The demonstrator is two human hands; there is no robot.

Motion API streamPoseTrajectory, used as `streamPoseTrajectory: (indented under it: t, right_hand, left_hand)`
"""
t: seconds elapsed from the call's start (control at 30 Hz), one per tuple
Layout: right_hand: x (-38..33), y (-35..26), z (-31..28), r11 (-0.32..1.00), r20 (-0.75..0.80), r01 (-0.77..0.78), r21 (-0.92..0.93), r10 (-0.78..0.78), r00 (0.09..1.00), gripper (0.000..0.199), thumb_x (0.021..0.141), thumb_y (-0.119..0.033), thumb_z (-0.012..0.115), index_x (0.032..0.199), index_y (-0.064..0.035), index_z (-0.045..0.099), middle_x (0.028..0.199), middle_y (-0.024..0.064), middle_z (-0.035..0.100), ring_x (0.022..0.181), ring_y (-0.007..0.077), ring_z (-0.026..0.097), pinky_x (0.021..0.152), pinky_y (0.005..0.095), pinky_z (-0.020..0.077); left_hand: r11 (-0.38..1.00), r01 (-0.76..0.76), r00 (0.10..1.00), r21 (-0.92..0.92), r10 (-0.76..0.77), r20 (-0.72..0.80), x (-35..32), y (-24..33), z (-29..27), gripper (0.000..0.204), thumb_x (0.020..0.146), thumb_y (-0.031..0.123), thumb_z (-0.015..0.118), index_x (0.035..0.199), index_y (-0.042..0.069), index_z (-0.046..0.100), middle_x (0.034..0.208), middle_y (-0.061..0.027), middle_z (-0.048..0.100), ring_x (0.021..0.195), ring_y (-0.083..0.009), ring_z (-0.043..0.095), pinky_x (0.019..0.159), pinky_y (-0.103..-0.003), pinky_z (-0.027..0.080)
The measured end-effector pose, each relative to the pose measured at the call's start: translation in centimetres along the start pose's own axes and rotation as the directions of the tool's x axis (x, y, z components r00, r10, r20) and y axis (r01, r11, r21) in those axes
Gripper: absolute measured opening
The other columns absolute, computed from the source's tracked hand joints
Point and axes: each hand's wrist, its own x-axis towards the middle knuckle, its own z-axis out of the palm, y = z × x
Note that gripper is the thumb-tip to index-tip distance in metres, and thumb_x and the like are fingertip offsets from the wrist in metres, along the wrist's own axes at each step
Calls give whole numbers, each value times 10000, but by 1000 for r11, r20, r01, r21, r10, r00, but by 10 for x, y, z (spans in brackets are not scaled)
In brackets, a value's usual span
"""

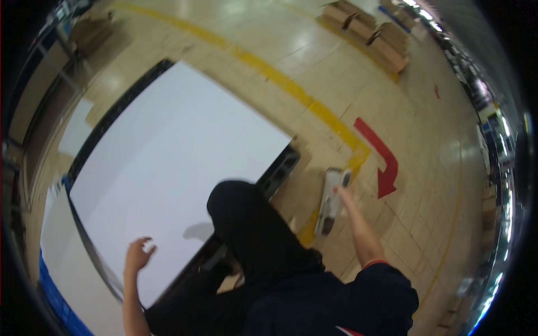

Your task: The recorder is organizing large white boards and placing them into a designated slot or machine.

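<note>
A large smooth white sheet or board lies on a black pallet. My left hand hovers over or rests near the sheet's near left part, its fingers apart and slightly curled, with nothing in them. My right hand, out to the right of the pallet, is closed on a long grey-white tool with a rounded handle end; its exact kind is unclear. My bent knee, in black trousers, reaches over the sheet's right edge.
A grey panel with blue edging stands along the pallet's left side. Yellow floor tape and a red floor arrow run beyond it. Brown cartons sit at the far right, a metal frame rack at the far left.
</note>
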Motion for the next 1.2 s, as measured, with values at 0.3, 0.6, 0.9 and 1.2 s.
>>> streamPoseTrajectory:
  t: [0.3,0.6,0.9,1.2]
  right_hand:
    - [-72,-62,36,1000,327,21,19,-26,945,465,526,-239,725,845,58,563,773,155,600,691,249,588,622,336,471]
    - [-118,-181,44,634,-88,773,-11,-771,631,399,701,-201,674,1013,-8,520,1028,145,522,999,277,497,893,361,381]
    - [-92,-173,175,771,824,400,496,-563,61,212,795,-196,589,858,4,622,820,60,628,763,132,573,718,274,461]
    - [-229,-261,230,927,954,-230,297,-278,112,828,757,-383,675,1360,-80,195,1163,87,490,1024,199,493,835,335,423]
  left_hand:
    - [903,-189,886,385,326,-329,165,95,245,702,759,273,594,1352,127,247,1380,-265,183,1249,-499,179,959,-575,278]
    - [929,-252,968,271,241,71,135,195,147,938,563,317,764,1346,189,264,1323,-338,233,1164,-558,281,939,-523,346]
    - [700,-166,928,-695,350,131,139,175,92,479,695,49,644,1161,44,533,994,-121,619,869,-174,595,766,-289,484]
    - [393,-80,979,-916,205,2,113,102,79,379,780,14,564,1155,-13,515,845,-65,635,721,-93,563,629,-215,452]
